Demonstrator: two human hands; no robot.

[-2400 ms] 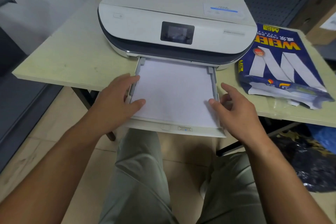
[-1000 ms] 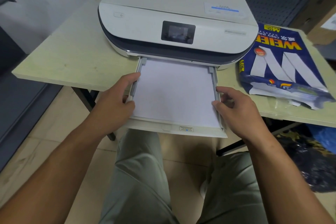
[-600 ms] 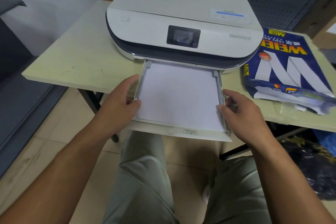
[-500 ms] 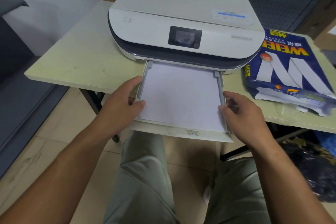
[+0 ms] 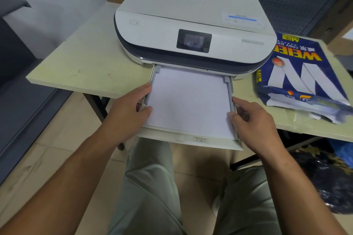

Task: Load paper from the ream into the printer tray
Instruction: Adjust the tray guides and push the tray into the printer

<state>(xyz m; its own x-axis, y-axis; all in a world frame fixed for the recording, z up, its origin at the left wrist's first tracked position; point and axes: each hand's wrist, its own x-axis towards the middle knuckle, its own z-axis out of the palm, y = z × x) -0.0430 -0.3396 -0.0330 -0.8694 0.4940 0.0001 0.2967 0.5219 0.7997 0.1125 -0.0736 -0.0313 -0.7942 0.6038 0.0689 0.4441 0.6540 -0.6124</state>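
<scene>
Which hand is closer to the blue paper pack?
Right. The right hand is at the tray's right edge, beside the blue paper pack; the left hand is across the tray.

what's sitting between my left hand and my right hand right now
In the head view, the pulled-out printer tray with the white paper stack lies between the left hand and right hand, each at a tray side.

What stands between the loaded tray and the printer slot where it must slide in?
Nothing visible. The paper lies flat in the tray, and the printer slot behind is open. The left hand and right hand hold the tray's sides.
</scene>
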